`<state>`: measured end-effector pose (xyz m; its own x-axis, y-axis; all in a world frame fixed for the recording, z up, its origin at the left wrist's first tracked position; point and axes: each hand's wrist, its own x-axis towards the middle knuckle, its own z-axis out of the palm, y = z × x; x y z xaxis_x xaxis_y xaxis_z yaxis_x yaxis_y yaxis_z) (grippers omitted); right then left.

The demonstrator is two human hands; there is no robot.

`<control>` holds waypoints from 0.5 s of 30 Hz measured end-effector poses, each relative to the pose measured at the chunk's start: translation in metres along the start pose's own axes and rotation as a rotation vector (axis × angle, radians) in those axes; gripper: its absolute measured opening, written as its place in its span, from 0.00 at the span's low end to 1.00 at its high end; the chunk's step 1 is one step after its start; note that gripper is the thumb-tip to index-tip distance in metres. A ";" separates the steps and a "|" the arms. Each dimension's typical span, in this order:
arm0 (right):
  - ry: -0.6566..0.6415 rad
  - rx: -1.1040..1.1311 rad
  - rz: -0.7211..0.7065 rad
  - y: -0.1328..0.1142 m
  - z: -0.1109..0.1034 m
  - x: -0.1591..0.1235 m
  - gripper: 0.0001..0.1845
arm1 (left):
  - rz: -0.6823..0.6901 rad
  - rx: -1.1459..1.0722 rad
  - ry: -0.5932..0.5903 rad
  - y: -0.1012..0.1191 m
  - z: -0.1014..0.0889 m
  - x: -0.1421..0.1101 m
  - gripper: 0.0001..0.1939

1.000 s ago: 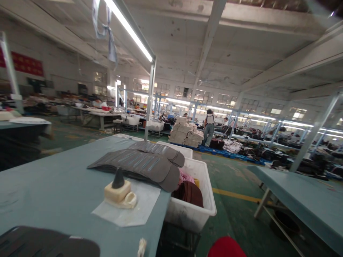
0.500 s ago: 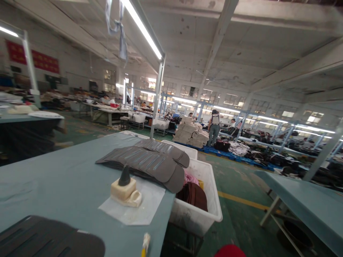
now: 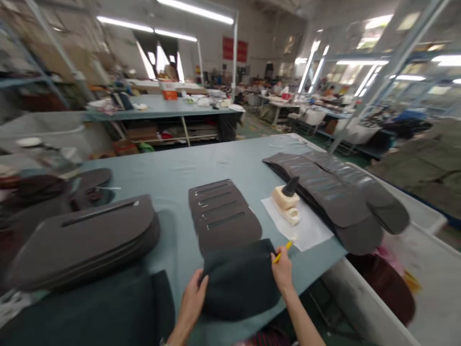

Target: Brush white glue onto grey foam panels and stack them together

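Note:
My left hand [image 3: 193, 295] grips the left edge of a dark fabric piece [image 3: 239, 283] lying at the near edge of the blue-grey table [image 3: 180, 173]. My right hand [image 3: 283, 271] rests on that piece's right edge and pinches a yellow brush [image 3: 283, 252]. Just beyond lies a brown slotted panel [image 3: 223, 214]. A cream glue bottle with a dark cone tip [image 3: 288, 202] lies on a white sheet [image 3: 300, 226] to the right.
A stack of brown panels [image 3: 86, 240] sits at the left, and another fanned stack [image 3: 331, 192] overhangs the right edge. A white bin [image 3: 428, 269] with brown pieces stands below right. Dark fabric [image 3: 90, 312] lies near left. Other worktables and people fill the hall behind.
The view swung left and down from the hall onto the table. Both my hands came into view, holding the dark fabric piece and the yellow brush.

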<state>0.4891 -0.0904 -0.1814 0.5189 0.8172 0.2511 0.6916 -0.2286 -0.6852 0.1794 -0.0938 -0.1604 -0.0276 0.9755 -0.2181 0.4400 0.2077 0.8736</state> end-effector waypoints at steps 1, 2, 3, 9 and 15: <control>-0.008 0.003 -0.029 0.000 0.005 0.011 0.04 | 0.001 -0.015 -0.016 0.001 -0.001 0.005 0.21; -0.017 0.006 -0.053 -0.001 0.009 0.022 0.05 | 0.000 -0.018 -0.006 0.003 -0.001 0.010 0.20; -0.027 0.008 -0.073 -0.003 0.014 0.032 0.05 | -0.005 -0.012 0.010 0.006 0.001 0.017 0.18; -0.106 -0.068 -0.149 -0.015 0.051 0.090 0.03 | -0.010 0.102 0.160 0.016 0.009 0.055 0.11; -0.198 -0.202 -0.192 -0.014 0.083 0.123 0.05 | -0.022 0.150 0.236 0.016 0.019 0.082 0.16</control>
<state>0.5016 0.0570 -0.1973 0.2758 0.9379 0.2106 0.8627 -0.1448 -0.4846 0.2017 -0.0120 -0.1722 -0.2389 0.9644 -0.1137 0.5642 0.2331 0.7921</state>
